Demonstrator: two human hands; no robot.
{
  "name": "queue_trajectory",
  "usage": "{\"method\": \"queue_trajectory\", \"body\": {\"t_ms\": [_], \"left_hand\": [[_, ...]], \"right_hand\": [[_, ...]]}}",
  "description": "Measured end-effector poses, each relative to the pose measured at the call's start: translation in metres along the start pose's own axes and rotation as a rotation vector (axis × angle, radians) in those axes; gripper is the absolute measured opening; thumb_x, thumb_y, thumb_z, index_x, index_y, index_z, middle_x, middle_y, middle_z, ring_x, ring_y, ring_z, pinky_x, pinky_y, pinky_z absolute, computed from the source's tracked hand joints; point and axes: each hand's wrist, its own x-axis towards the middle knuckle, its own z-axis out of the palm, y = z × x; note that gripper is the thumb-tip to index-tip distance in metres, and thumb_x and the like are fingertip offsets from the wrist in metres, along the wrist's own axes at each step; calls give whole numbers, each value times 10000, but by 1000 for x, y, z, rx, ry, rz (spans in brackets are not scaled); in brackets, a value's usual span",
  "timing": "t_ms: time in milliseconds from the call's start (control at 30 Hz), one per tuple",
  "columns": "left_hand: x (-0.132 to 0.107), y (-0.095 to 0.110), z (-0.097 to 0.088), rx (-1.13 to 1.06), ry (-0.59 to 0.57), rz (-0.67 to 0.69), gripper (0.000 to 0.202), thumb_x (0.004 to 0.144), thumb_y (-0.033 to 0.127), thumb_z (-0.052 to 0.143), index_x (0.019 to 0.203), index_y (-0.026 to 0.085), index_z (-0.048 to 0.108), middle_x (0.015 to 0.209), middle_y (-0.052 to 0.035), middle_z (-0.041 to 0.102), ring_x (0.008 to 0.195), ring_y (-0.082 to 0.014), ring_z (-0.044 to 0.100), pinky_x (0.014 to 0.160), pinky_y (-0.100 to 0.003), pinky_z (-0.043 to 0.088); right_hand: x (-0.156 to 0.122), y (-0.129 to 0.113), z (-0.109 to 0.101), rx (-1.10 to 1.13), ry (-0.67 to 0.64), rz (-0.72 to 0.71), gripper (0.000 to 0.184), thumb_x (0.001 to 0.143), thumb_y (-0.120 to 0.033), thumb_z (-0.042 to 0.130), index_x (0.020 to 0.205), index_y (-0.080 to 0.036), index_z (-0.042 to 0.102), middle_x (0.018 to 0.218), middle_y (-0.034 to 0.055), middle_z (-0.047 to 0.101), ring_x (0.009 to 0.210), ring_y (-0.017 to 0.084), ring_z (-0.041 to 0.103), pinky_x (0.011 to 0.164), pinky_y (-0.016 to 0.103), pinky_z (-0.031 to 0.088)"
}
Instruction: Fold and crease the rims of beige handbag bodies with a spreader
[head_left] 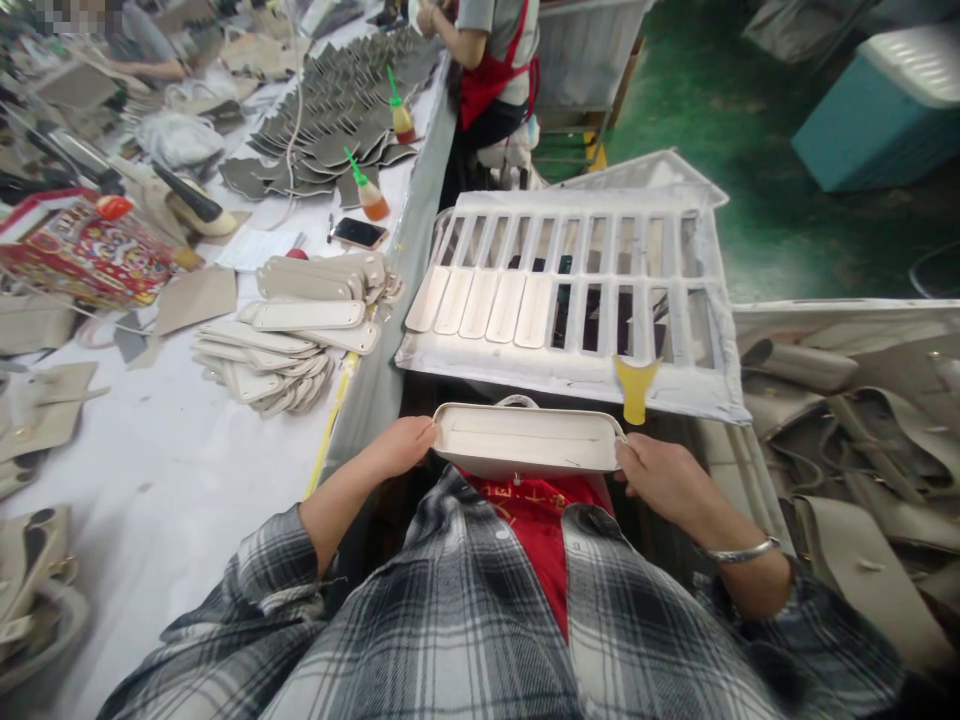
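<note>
In front of my chest I hold a beige bag by its two ends, with a long, rounded, rimmed face turned up toward me. My left hand pinches the left end. The right end is gripped by my right hand, which has a silver bracelet at its wrist. A pale loop shows just behind the bag's far edge. Beyond it lies a white slotted rack, with several cream oblong panels side by side on its near left part. A yellow forked piece sits at the rack's front edge.
On the white table to my left are stacked beige panels, a phone, glue bottles and a red box. Several beige bags lie at right. A co-worker in a red apron sits ahead.
</note>
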Motion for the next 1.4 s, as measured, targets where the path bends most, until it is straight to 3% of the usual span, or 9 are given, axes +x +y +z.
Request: {"method": "queue_trajectory", "body": {"t_ms": [200, 467, 600, 733, 933, 1133, 1400], "left_hand": [[5, -8, 6, -291, -42, -41, 333, 841, 452, 414, 641, 188, 444, 547, 14, 498, 494, -133, 526, 464, -242, 441], [-4, -7, 5, -641, -99, -104, 522, 854, 585, 344, 646, 141, 523, 584, -58, 560, 559, -157, 563, 559, -296, 496], [-3, -5, 2, -406, -51, -110, 371, 811, 501, 459, 634, 176, 476, 544, -2, 507, 516, -146, 540, 487, -265, 470], [1, -4, -1, -133, -24, -30, 302, 824, 414, 420, 614, 196, 427, 527, 22, 479, 467, -133, 520, 452, -241, 420], [5, -2, -2, -172, -98, -55, 267, 824, 388, 376, 634, 204, 405, 541, 23, 485, 482, -139, 531, 464, -241, 404], [6, 6, -8, 140, 19, 106, 272, 801, 289, 404, 543, 203, 384, 518, 12, 448, 533, -137, 456, 557, -256, 346], [2, 28, -3, 217, 103, -57, 214, 754, 206, 469, 542, 186, 441, 649, -78, 588, 721, -212, 571, 674, -302, 400]], "right_hand": [[8, 9, -7, 297, -175, 55, 336, 914, -423, 356, 696, -195, 472, 662, 41, 662, 529, 132, 620, 478, 205, 457], [6, -8, -16, 122, -150, 43, 314, 927, -285, 316, 687, -169, 481, 634, 57, 643, 465, 119, 596, 461, 212, 442], [4, -15, -20, 23, -145, 10, 333, 938, -258, 299, 674, -166, 480, 645, 67, 644, 458, 116, 590, 475, 224, 437], [3, -11, -18, 32, -138, 5, 333, 940, -253, 292, 673, -172, 473, 622, 46, 638, 454, 111, 583, 480, 220, 431], [5, -1, -12, 170, -138, 43, 322, 933, -302, 307, 702, -176, 492, 631, 31, 647, 462, 109, 586, 483, 211, 432], [3, -3, -14, -1, -70, -57, 326, 923, -276, 305, 675, -167, 488, 630, 71, 637, 493, 135, 586, 524, 249, 411], [2, -12, -15, -220, -44, -37, 326, 935, -264, 285, 741, -143, 518, 739, 133, 648, 588, 162, 601, 577, 276, 379]]}}
